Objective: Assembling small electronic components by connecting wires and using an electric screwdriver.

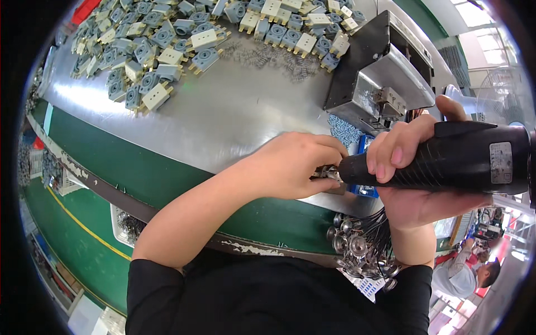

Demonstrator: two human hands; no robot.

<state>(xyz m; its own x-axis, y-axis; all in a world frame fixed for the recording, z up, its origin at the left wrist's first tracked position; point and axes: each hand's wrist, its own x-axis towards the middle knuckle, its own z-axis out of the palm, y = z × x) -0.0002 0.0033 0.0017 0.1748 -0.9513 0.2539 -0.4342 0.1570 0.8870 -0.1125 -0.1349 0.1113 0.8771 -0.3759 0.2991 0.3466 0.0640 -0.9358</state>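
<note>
My left hand (306, 163) reaches over the table's near edge, its thumb and fingers closed round a small metal part (327, 173). Most of that part is hidden by the fingers. In my right hand (403, 148) is a black power screwdriver (441, 159), lying almost level, with my fingers wrapped round its body. The narrow end of the screwdriver points left and meets the part at my left fingertips; whether they touch cannot be made out. Beside my hands are a blue tray (364, 190), partly covered by the screwdriver, and a heap of small bluish screws (344, 130).
A metal box fixture (357, 84) stands beyond my right hand. Grey-and-cream switch-like units (162, 42) crowd the far side of the metal table (245, 111), near loose springs (298, 66). Round metal pieces with black wires (354, 245) hang at the near edge. Another person (460, 276) is at the right.
</note>
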